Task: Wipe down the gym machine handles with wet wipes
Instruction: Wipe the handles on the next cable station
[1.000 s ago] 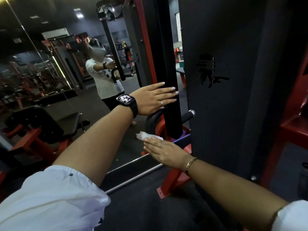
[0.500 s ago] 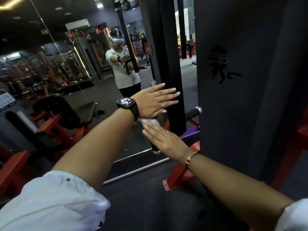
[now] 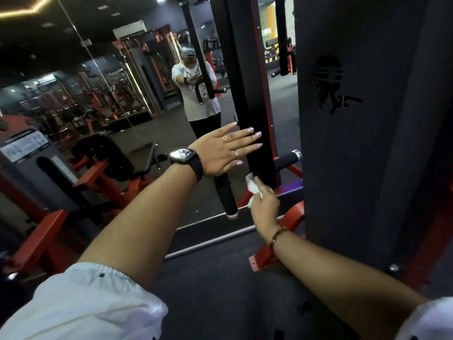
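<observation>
At the foot of the black upright post [image 3: 247, 94], before the mirror [image 3: 147, 133]: braces the left hand [image 3: 224, 149] flat on the post, fingers straight, gripping nothing; curls the right hand [image 3: 264, 204] round a crumpled white wet wipe [image 3: 253, 188] and seems to press it to the handle [image 3: 225, 192] right where the bar slips behind the post; shows as one bent black bar, with a padded leg slanting down and left to a pale end cap [image 3: 232, 214] just below the left palm, and a shorter leg poking out right of the post to a chrome cap [image 3: 296, 153]; cannot tell how the two legs join, hidden by post and hands. Puts the wipe between the two legs, at the bend, so nearer the right hand either way; leaves the left hand above, steadying. Likely calls next for a stroke along one leg's long axis: down-left toward the pale end cap, or up and right toward the chrome cap; wants the wrist turned to run with the slant, not across it; risks skipping the bar's hidden side behind the post.
</observation>
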The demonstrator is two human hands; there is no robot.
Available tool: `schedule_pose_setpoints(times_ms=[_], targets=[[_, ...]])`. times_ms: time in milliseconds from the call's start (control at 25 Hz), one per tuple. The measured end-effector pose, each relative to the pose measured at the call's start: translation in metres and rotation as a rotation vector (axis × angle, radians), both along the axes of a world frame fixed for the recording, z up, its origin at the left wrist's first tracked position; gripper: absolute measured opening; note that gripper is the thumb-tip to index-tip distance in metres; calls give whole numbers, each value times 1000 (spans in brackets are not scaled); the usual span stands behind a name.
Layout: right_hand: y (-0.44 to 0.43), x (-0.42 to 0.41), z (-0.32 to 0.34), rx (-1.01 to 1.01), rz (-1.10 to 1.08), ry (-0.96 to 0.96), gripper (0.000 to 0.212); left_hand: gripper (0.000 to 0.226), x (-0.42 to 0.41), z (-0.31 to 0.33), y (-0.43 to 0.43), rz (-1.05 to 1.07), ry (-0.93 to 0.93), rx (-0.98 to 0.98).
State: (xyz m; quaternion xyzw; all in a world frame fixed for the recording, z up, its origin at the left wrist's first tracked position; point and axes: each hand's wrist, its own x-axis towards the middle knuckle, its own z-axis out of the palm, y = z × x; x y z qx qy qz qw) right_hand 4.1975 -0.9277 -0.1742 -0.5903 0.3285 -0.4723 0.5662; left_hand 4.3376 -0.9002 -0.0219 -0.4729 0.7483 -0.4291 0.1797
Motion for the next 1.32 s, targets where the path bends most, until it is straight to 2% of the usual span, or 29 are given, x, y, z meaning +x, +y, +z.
schedule_pose_setpoints(times_ms=[40, 120, 200, 240, 280, 440, 560, 640, 680, 760, 840, 920, 1000, 1120, 1240, 1320], targets=[[0, 11, 20, 270, 96, -177, 31, 54, 0, 1, 1, 14, 14, -9], [0, 33, 54, 530, 212, -424, 33, 54, 1, 2, 5, 40, 38, -17], [-2, 47, 76, 711, 193, -435, 30, 54, 4, -2, 9, 53, 48, -13], [0, 49, 80, 727, 188, -391, 27, 54, 5, -4, 11, 59, 55, -14], [5, 48, 79, 637, 191, -318, 24, 54, 5, -7, 12, 64, 62, -17], [24, 47, 25, -206, 66, -11, 25, 53, 8, -8, 15, 67, 52, -35], [23, 42, -30, -513, 90, 171, 73, 52, 8, -9, 15, 58, 54, -31], [23, 36, -53, -556, 149, 283, 88, 52, 8, -10, 15, 62, 57, -30], [22, 33, -58, -549, 166, 331, 86, 52, 9, -10, 15, 65, 57, -28], [14, 29, -50, -459, 172, 382, 69, 53, 9, -10, 14, 68, 56, -22], [5, 34, -23, -323, 114, 290, 51, 53, 9, -9, 13, 69, 61, -15], [8, 40, 6, -311, 24, 68, 42, 53, 9, -9, 12, 70, 65, -11], [18, 41, 10, -428, 10, 65, 45, 53, 9, -10, 12, 71, 65, -9], [30, 32, -29, -508, 107, 135, 69, 53, 9, -10, 12, 72, 92, -5], [26, 22, -54, -445, 60, 187, 66, 53, 9, -11, 12, 64, 118, -3], [26, 26, -33, -394, -13, 105, 63, 53, 10, -12, 11, 50, 141, -4]])
